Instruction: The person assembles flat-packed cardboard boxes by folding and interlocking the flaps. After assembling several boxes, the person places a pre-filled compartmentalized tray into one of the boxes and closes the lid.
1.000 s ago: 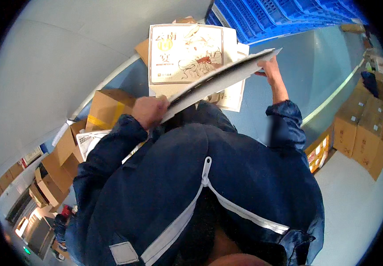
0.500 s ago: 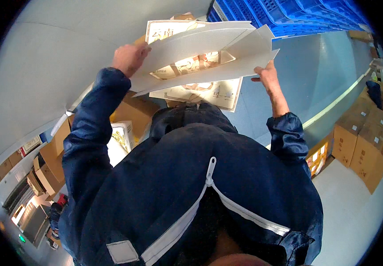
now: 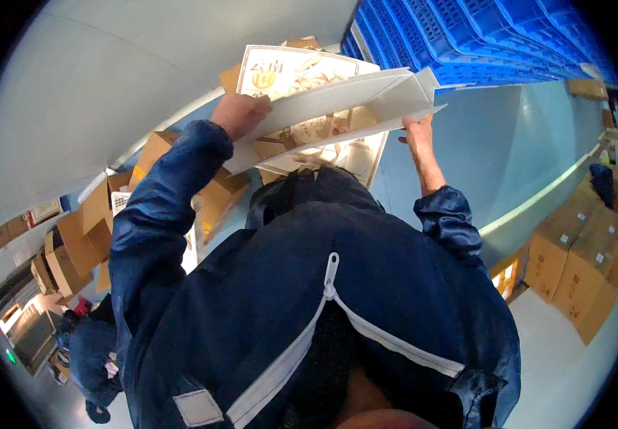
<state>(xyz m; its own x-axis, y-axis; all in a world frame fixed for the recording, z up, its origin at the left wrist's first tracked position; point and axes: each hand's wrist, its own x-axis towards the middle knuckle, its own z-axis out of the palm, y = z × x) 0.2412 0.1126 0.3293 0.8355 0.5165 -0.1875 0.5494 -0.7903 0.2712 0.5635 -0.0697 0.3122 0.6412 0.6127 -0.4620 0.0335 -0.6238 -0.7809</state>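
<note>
Between my two hands I hold an unfolded white carton (image 3: 332, 97), spread into a sleeve with both ends open and a flap standing out on the right. My left hand (image 3: 241, 116) is closed on its left end. At its right end my right hand (image 3: 418, 136) pinches the lower edge between thumb and fingers. Through the opening, printed cream-coloured surfaces show. Beneath and behind the sleeve lies a flat cream printed carton (image 3: 309, 66) with brown drawings, partly hidden by it.
Blue plastic crates (image 3: 459, 36) are stacked at the far right. Open brown cardboard boxes (image 3: 220, 200) and a white basket (image 3: 193, 232) stand by my left side. Closed brown boxes (image 3: 573, 250) are stacked on the right. Another person (image 3: 93, 350) in dark clothes is at the lower left.
Both hands have brought the carton sleeve slightly down and nearer, the left hand also to the right. More of the printed carton behind shows. The other person has come further into view.
</note>
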